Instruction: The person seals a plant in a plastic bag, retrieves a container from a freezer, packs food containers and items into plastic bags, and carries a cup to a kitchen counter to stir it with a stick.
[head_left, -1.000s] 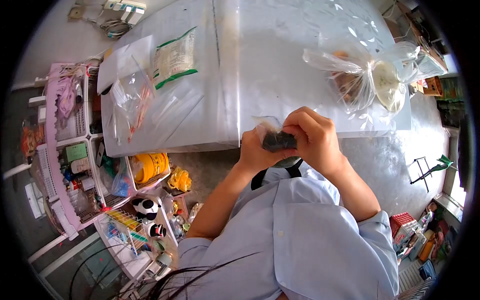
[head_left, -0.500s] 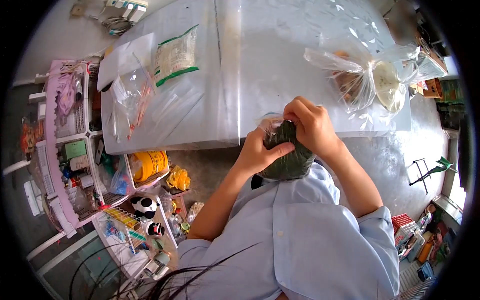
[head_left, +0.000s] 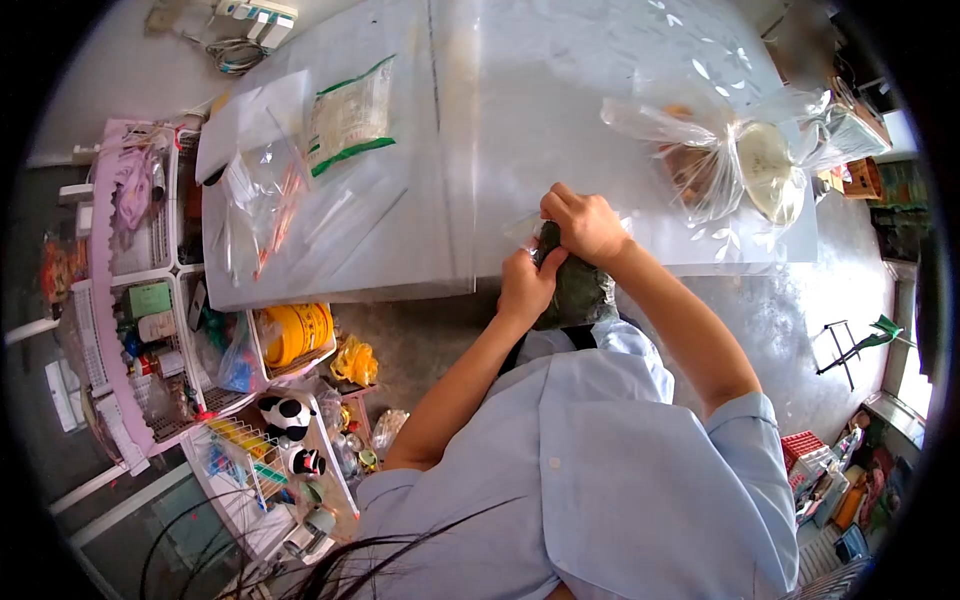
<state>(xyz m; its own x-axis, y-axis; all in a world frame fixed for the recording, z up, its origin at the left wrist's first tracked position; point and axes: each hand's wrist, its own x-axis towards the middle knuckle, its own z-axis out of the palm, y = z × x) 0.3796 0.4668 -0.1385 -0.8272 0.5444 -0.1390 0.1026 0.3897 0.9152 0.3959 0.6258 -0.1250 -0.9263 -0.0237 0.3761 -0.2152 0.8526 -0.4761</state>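
At the table's front edge, close to my body, is a clear plastic bag with dark green contents (head_left: 582, 295); I cannot tell what the contents are. My left hand (head_left: 526, 286) is closed around the bag's upper left side, its thumb lying against the green part. Just above, my right hand (head_left: 588, 228) pinches the gathered top of the bag, fingers curled over it. Both hands nearly touch, and they cover most of the bag's mouth.
On the table (head_left: 560, 110) lie a green-edged packet (head_left: 352, 115) and clear plastic sleeves (head_left: 265, 200) at left. Tied clear bags (head_left: 705, 170) stand at right. Baskets (head_left: 180, 340), a yellow roll (head_left: 297, 333) and a toy panda (head_left: 286, 415) are at lower left.
Both hands and the bag have shifted, the right hand moving left and slightly up. The bag has turned and looks narrower, and the hands are closer together at its top.
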